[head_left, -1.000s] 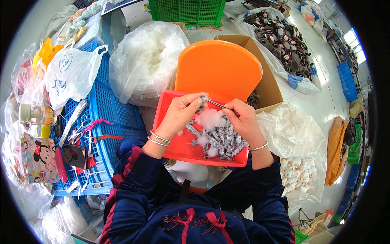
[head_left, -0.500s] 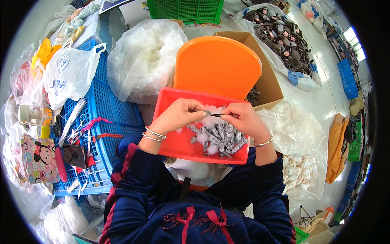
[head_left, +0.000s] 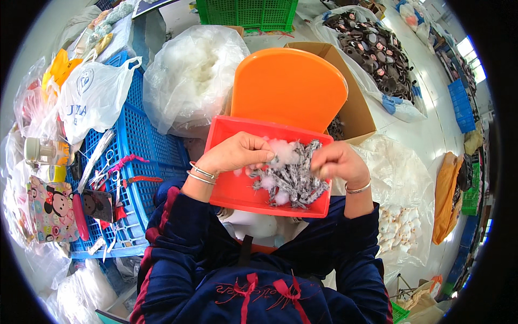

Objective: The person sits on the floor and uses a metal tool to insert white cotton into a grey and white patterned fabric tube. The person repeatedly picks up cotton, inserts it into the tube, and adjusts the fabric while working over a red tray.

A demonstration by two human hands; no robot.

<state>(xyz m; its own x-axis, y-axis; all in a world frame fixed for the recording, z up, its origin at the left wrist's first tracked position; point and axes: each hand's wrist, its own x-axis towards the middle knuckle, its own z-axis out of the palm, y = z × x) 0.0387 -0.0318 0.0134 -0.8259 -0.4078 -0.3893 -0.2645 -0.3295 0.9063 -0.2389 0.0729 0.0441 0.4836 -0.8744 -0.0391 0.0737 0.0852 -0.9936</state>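
Observation:
A shallow red tray (head_left: 229, 189) rests over my lap. In it lie a pile of grey-and-white fuzzy strips (head_left: 294, 181) and loose tufts of white stuffing (head_left: 283, 151). Over the tray's left half is my left hand (head_left: 240, 154), thumb and fingers pinched together beside the stuffing. Whatever it grips is too small to make out. My right hand (head_left: 341, 162) hovers at the tray's right edge, its fingers curled and slightly blurred. What it holds, if anything, is hidden.
An orange chair back (head_left: 291, 86) stands just beyond the tray, before a cardboard box (head_left: 356, 116). Left are a blue crate (head_left: 156, 140) with scissors and bags, and a clear bag of white stuffing (head_left: 194, 75). White pieces (head_left: 399, 229) lie on plastic at right.
My hands have moved apart. The right one has gone to the right and slightly down; the slim dark tool that was between my hands no longer shows. My left hand has barely shifted.

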